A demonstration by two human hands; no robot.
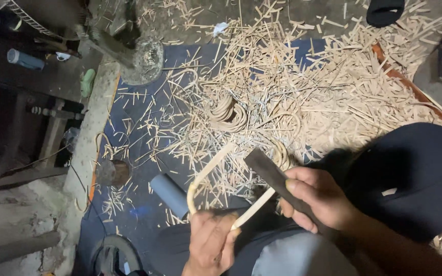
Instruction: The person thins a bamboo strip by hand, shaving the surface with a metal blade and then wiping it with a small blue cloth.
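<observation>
1. The left hand, at 6 o'clock in the view, has its grip closed around a pale cane strip bent into a loop that arcs up toward 12 o'clock and comes back down to the fingers.
2. The right hand, at about 4 o'clock, has its grip closed around a dark flat blade; the blade points toward 10 o'clock and its tip lies by the strip.
3. The person's dark-clad knee sits at 3 o'clock.
4. A blue mat on the floor carries a thick litter of pale shavings from 12 to 2 o'clock.
5. A small coil of cane lies just above centre.
6. A grey tube rests at 7 o'clock, near the left hand.
</observation>
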